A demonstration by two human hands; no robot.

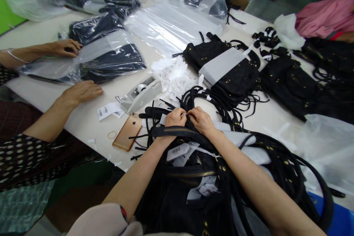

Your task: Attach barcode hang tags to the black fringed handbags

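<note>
A black bag (190, 188) with zips, gold studs and long straps lies against the table's near edge in front of me. My left hand (175, 117) is closed in a pinch at the bag's top edge, on a thin white tie and a black strap. My right hand (201, 119) is closed too, its fingers pressed on the same strap bundle, touching my left hand. White barcode tags (179, 152) hang on the bag just below my wrists.
A white tape dispenser (141, 94), a gold phone (128, 132), a rubber band (112, 135) and loose labels (108, 110) lie to my left. A person at the left rests both hands (83, 91) by bagged black goods (110, 64). Stacked black bags (224, 67) fill the far right.
</note>
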